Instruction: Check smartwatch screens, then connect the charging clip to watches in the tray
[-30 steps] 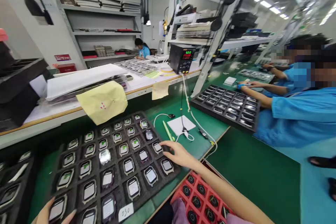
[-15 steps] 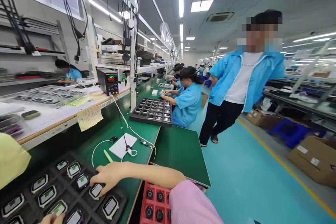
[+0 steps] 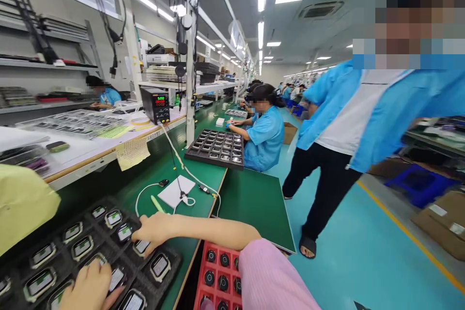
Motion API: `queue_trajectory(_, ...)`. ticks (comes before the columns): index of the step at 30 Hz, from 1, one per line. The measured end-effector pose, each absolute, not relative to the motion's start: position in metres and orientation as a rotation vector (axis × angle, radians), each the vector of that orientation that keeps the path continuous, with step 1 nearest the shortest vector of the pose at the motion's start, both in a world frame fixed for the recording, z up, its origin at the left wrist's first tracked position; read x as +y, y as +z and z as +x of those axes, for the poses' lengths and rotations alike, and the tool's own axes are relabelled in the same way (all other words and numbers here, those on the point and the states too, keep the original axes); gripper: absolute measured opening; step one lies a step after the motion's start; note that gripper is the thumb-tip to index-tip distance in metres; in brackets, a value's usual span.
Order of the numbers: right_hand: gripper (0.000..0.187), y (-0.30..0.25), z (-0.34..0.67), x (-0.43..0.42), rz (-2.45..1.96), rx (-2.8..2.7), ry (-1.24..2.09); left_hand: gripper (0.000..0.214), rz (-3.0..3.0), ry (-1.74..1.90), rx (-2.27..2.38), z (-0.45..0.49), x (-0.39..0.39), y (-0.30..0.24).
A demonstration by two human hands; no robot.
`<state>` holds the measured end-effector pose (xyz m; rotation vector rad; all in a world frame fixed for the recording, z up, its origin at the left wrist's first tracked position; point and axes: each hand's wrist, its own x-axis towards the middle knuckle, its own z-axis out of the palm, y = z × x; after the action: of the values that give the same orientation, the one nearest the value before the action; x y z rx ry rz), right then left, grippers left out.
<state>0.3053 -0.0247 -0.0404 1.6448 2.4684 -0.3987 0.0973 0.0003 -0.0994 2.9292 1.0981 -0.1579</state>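
Head view: bracketing a pale-framed smartwatch [image 3: 141,249] with the bent, parted fingers of the right hand [image 3: 154,230], partly covering its whitish screen. Lying face-up in a compartment of the black foam tray [image 3: 175,264] at near left. Curling the left hand [image 3: 87,286] beside a white-screened, dark-framed smartwatch [image 3: 116,278]; not being able to tell gripping from touching for either hand.

Right hand [image 3: 154,231] curls downward; left hand [image 3: 88,283], closer in, likewise.
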Motion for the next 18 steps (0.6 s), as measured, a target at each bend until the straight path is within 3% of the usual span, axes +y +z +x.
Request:
queue_trajectory(4,0.052,-0.036,0.315,-0.029,1.704,2.615,-0.501,0.031,2.841,-0.086,1.09,0.098,-0.001,-0.081)
queue_trajectory(8,0.047,-0.027,0.328,-0.034,1.796,2.836,-0.71,0.027,2.529,0.255,0.972,0.081,0.003,-0.067)
queue_trajectory(13,0.048,-0.01,0.326,-0.033,1.855,2.98,-1.214,0.034,1.942,0.571,0.92,0.04,0.001,-0.03)
queue_trajectory(18,0.064,0.017,0.287,-0.02,1.711,2.948,-1.861,0.054,1.584,0.774,0.912,0.012,-0.006,0.022)
